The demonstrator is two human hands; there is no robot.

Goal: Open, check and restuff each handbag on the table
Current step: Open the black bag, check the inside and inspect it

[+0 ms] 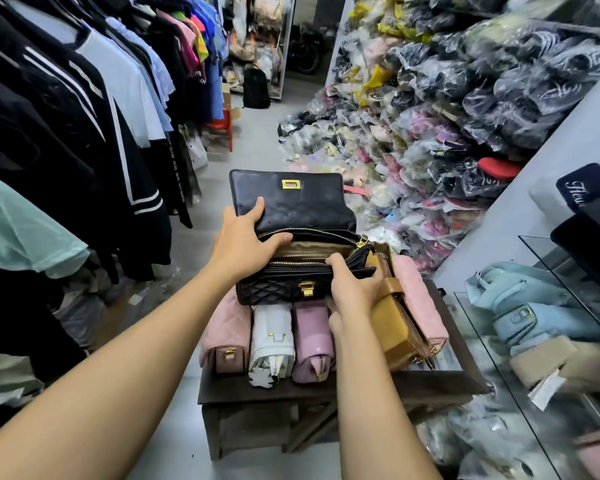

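On the table [326, 386] at frame centre, the black handbag [274, 285] tops other bags [272, 341], flap raised. Left hand [246, 237] and right hand [354, 289] curl fingers over opposite rims, likely spreading it for checking.

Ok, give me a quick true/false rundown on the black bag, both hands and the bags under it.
1. The black handbag has its flap shut. False: the flap stands open.
2. The left hand grips the bag's rear rim below the flap. True.
3. The right hand hangs free. False: it grips the black handbag's front wall.
4. The black handbag rests on the white bag and its neighbours, not straight on the table. True.
5. The white bag lies between a pink quilted bag and a mauve bag. True.
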